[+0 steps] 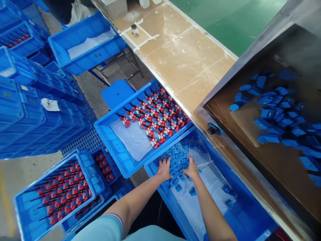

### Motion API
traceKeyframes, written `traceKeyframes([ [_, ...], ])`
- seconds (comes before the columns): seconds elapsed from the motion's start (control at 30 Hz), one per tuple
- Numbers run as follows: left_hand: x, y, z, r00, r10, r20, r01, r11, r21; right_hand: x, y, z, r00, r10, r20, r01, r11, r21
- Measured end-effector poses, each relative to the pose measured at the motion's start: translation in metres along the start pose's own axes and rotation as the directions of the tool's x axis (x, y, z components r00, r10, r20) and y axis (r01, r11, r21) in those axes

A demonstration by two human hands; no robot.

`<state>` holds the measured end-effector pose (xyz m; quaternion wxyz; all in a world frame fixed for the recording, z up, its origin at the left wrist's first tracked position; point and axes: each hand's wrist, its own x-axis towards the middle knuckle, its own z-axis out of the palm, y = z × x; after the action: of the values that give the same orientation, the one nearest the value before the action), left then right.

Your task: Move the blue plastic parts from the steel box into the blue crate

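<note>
A cluster of small blue plastic pieces lies packed together in the lower blue crate. At its left side is my left hand, fingers curved against the pieces. My right hand presses on the cluster from the other side, so the pieces are gripped between both hands. Some fingertips are hidden among them. White sheeting lines the crate, with a few loose blue pieces scattered on it.
Beside this crate, another blue crate holds rows of red-and-blue figures. A brown-topped workbench runs along the far side, with a small jar. More blue pieces lie in the dark-framed booth at right. Stacked crates stand left.
</note>
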<state>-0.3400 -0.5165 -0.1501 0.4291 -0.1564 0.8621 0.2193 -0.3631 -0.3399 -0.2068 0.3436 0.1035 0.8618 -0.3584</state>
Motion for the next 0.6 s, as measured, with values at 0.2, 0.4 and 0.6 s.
traceKeyframes([
  [0.2,0.004,-0.002,0.015,1.000,-0.020,0.013,0.021,0.997,-0.074,-0.019,0.011,0.038,1.000,-0.017,0.004,0.016,0.975,0.222],
  [0.4,0.016,-0.011,0.015,0.999,0.002,0.040,0.005,0.987,-0.163,-0.018,0.018,0.056,0.997,-0.034,0.067,0.004,0.915,0.404],
  [0.6,0.019,-0.016,0.019,0.995,0.057,0.078,-0.037,0.970,-0.240,-0.020,0.023,0.054,0.990,-0.045,0.135,-0.015,0.909,0.416],
])
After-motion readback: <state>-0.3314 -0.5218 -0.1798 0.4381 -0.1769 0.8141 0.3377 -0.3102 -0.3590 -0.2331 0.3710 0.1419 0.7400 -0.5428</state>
